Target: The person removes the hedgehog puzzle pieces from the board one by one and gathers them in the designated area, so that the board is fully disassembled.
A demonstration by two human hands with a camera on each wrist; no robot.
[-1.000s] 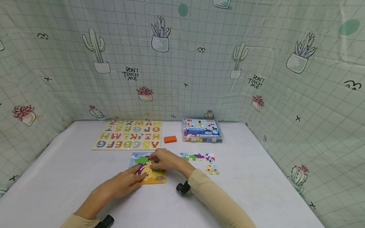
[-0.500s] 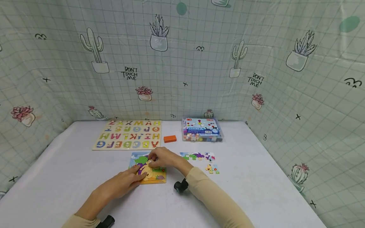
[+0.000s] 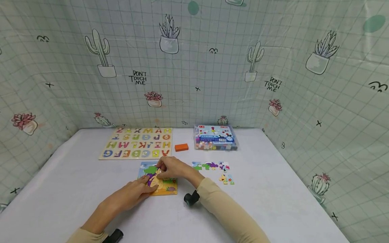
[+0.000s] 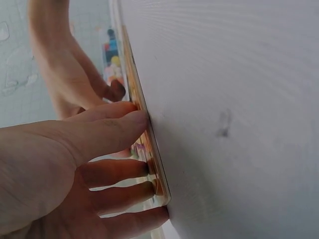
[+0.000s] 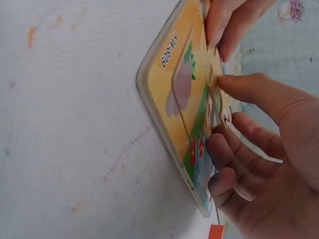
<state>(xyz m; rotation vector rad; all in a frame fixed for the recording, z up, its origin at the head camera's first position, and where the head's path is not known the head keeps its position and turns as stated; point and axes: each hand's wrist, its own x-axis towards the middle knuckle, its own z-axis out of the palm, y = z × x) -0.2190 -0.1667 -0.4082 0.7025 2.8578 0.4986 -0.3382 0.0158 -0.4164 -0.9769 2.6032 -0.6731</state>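
Observation:
A cartoon jigsaw board (image 3: 167,193) lies flat on the white table, with an orange-yellow lower border and a blue upper left corner. My left hand (image 3: 130,194) rests on its left side, fingers spread over the picture and thumb near the front edge. From the right, my right hand (image 3: 174,167) reaches over the board. In the right wrist view, its thumb and fingertips pinch a yellow puzzle piece (image 5: 226,115) with an eye on it, at the board's surface. Most of that piece is hidden by the fingers. Loose puzzle pieces (image 3: 210,166) lie right of the board.
Behind the board lies a wooden alphabet puzzle (image 3: 138,145). An orange block (image 3: 181,147) sits between it and a clear plastic box (image 3: 215,138) of colourful parts. Another pair of joined-looking pieces (image 3: 226,179) lies nearer on the right. A patterned cloth (image 3: 197,67) hangs behind.
My right hand has shifted very slightly left over the board, its thumb and fingertips staying at the same piece. The left hand stays on the board.

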